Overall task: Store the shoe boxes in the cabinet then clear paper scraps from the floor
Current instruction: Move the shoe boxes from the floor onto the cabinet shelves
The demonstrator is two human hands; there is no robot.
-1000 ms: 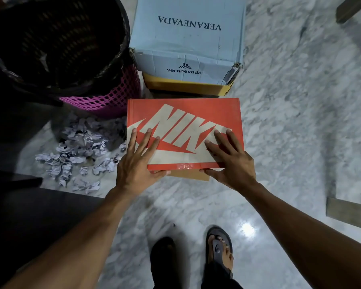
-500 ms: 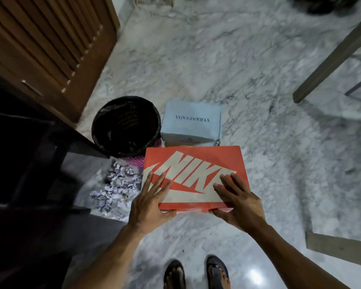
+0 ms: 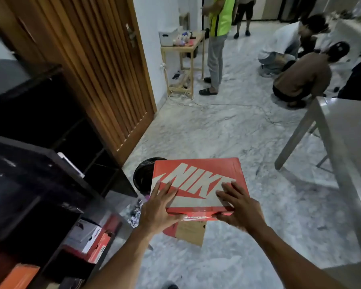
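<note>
the shoe box is held right of the cabinet, its near edge pinched by the left hand and right hand. it is best kept level and swung toward a free shelf.

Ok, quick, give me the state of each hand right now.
Left hand: holds the red shoe box, fingers flat on the lid, thumb at its front edge.
Right hand: holds the same box the same way.
</note>
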